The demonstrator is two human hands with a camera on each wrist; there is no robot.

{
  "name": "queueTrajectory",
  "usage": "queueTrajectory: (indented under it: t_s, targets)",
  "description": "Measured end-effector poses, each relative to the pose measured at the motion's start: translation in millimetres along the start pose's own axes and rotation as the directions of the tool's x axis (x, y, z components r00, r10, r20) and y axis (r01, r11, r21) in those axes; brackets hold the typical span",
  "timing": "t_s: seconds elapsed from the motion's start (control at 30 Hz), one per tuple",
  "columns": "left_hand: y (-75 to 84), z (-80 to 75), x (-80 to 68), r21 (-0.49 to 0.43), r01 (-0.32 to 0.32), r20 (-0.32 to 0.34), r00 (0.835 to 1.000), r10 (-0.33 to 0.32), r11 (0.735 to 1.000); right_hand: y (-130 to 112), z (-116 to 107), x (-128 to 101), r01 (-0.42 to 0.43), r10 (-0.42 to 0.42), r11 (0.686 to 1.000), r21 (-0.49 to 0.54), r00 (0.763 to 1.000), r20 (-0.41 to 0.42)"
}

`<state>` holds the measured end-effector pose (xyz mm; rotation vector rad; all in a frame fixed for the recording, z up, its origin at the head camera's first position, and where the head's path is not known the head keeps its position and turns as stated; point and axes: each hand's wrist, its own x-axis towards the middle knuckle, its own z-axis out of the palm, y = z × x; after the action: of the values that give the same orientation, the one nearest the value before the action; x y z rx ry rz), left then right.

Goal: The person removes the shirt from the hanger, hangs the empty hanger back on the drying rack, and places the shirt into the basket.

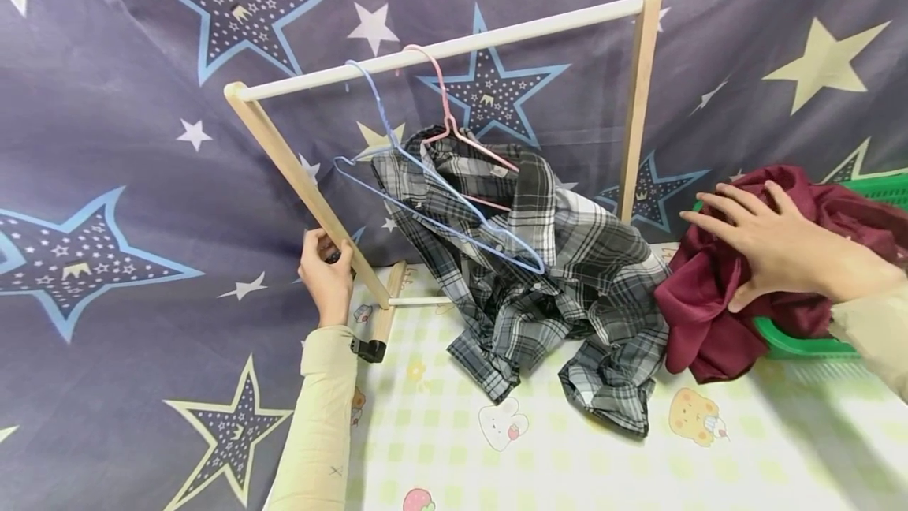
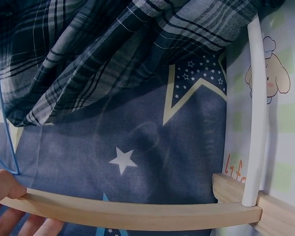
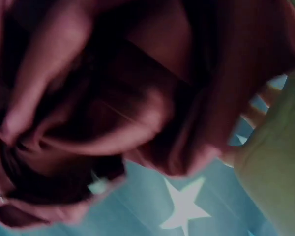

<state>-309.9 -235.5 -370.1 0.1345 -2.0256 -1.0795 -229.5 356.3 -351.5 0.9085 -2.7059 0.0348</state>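
Observation:
My left hand grips the wooden side post of a small clothes rack; in the left wrist view its thumb lies on one side and its fingers on the other. On the rack's white rail hang a pink hanger, with a grey plaid shirt on it, and a bare blue hanger in front. My right hand, fingers spread, is over a maroon garment bunched in a green basket. That garment fills much of the right wrist view, blurred.
The rack's other wooden post stands at the right, before a dark star-patterned curtain. Shirt sleeves spill onto the checked tablecloth. Maroon cloth hangs over the basket's left edge, against the plaid shirt.

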Motion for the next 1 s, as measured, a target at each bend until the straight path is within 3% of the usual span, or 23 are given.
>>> queueTrajectory:
  t_s: [0.27,0.57,0.77,1.0]
  targets:
    - [1.6,0.9,-1.3,-0.009,0.004,0.002,1.000,-0.004,1.000,4,9,2,-0.124,0.127,0.992,-0.024,0.976,0.177]
    - [1.3,-0.2,-0.6,-0.013,0.012,0.001,1.000,-0.012,1.000,8,11,4,-0.213,0.215,0.977,-0.032,0.948,0.235]
    - [0.8,-0.2,-0.8,-0.017,0.009,-0.001,1.000,-0.009,1.000,6,14,4,-0.197,0.200,0.980,-0.038,0.952,0.231]
    - [-2.7,0.5,-0.1,-0.024,-0.006,-0.001,1.000,0.006,1.000,5,7,3,-0.102,0.112,0.992,-0.081,0.984,0.139]
